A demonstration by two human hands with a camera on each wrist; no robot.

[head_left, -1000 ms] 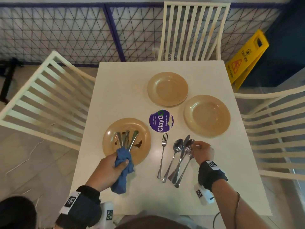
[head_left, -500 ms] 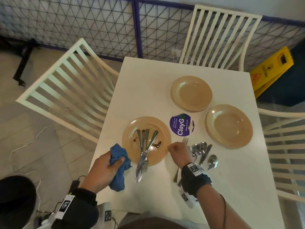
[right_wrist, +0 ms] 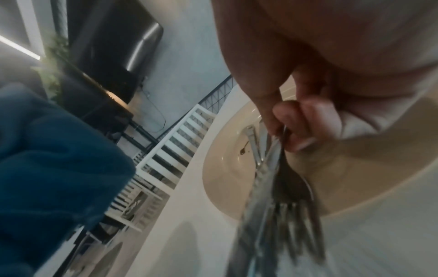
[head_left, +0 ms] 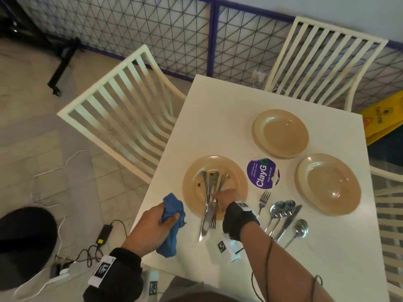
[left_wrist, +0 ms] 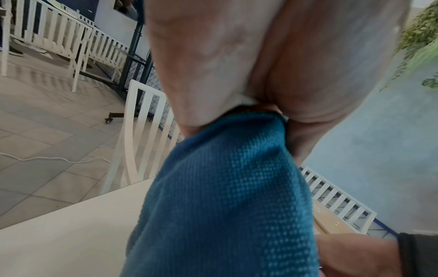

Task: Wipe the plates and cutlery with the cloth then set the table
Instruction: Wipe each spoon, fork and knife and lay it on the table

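My left hand grips a bunched blue cloth at the table's near left edge. Just right of it, my right hand reaches over a tan plate smeared with brown sauce and pinches a bundle of dirty cutlery; fork tines and a knife tip stick out over the plate's near rim. Two more tan plates lie farther right. A fork, three spoons and a knife lie on the white table.
A round purple ClayGo sticker sits between the plates. White slatted chairs stand at the left, far and right sides. A yellow caution sign is at far right. Cables and a power strip lie on the floor at left.
My right hand left the clean cutlery on the right, crossed to the dirty plate and took hold of the cutlery there. The left hand with the cloth drew back off the plate.
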